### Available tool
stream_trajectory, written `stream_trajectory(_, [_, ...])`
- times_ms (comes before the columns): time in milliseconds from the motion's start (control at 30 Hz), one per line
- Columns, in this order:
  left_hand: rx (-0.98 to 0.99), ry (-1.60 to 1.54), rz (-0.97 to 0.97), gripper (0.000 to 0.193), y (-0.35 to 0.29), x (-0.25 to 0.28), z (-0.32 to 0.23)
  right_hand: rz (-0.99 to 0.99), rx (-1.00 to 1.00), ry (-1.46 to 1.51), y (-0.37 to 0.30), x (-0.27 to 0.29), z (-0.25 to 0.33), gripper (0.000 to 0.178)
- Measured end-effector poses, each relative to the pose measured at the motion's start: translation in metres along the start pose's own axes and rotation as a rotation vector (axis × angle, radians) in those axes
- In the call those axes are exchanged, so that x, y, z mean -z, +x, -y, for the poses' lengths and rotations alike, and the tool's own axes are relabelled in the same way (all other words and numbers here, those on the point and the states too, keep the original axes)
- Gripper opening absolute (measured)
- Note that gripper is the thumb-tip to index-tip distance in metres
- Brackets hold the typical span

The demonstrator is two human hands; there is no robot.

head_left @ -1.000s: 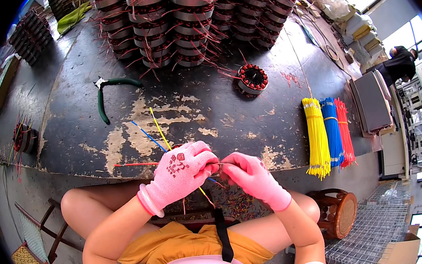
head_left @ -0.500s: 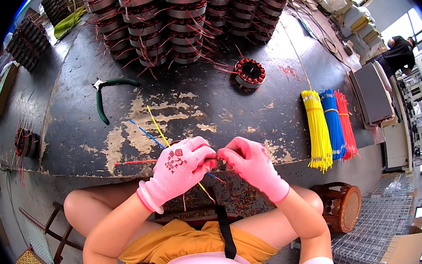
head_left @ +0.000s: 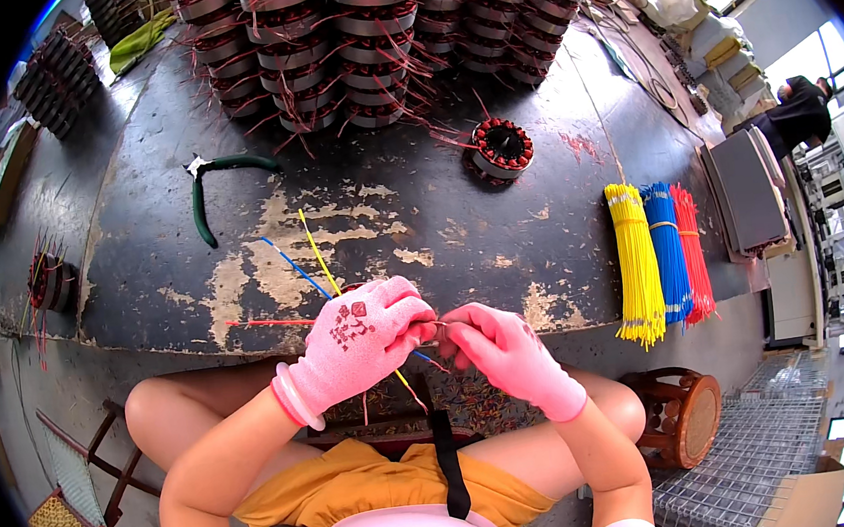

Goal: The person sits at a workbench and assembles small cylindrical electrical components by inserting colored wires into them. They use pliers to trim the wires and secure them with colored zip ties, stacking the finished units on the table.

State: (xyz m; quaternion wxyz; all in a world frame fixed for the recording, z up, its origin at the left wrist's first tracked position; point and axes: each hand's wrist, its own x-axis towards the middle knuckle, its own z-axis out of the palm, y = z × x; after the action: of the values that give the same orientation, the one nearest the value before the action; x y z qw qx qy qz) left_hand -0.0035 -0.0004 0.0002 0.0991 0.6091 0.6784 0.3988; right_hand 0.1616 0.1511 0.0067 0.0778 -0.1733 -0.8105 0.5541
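Observation:
My left hand (head_left: 368, 333), in a pink glove, is closed at the table's front edge, its fingertips around a thin dark wire (head_left: 437, 323). My right hand (head_left: 505, 352), gloved alike, pinches the same wire right beside them. A yellow wire (head_left: 316, 248), a blue wire (head_left: 294, 266) and a red wire (head_left: 267, 322) fan out from behind the left hand. More wire ends hang below it. Only a dark red sliver shows of the part under that hand, probably a wound motor stator; the rest is hidden.
Tall stacks of wound stators (head_left: 373, 52) fill the table's back. A single stator (head_left: 501, 150) sits nearer, and another with wires (head_left: 50, 283) at far left. Green-handled cutters (head_left: 200, 208) lie left. Yellow (head_left: 635, 265), blue (head_left: 668, 252) and red wire bundles (head_left: 689, 250) lie right. A person (head_left: 799, 115) stands beyond.
My right hand has shifted slightly left and down, closing in on the left fingertips, and its fingers have curled more. The left hand has barely moved.

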Motion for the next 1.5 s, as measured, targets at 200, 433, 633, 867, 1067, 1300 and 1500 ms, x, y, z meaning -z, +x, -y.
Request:
stream_trajectory(200, [-0.003,0.018,0.009,0.015,0.002,0.001,-0.002,-0.020,0.391,-0.755,0.006,0.003,0.005,0.017])
stream_trajectory(433, [0.002,-0.022,0.009,0.017,-0.002,0.003,0.000,-0.119,-0.373,0.285,0.001,0.023,0.026,0.023])
stream_trajectory(633, [0.034,0.027,0.010,0.014,-0.001,0.006,-0.004,-0.135,0.163,-0.904,-0.021,0.012,-0.008,0.031])
stream_trajectory(867, [0.042,0.038,0.033,0.013,0.001,0.005,-0.003,-0.285,0.552,-0.932,0.011,-0.007,-0.007,0.026])
stream_trajectory(1067, [0.003,0.040,0.010,0.014,-0.001,0.003,0.001,0.167,-0.465,0.513,0.007,-0.003,0.009,0.026])
stream_trajectory(1300, [0.036,0.067,0.033,0.012,-0.002,0.004,0.000,-0.035,0.478,-0.943,0.014,0.006,0.009,0.030])
stream_trajectory(1500, [-0.002,0.046,0.017,0.015,0.000,0.005,0.001,0.219,-0.546,0.713,0.016,-0.002,-0.004,0.025])
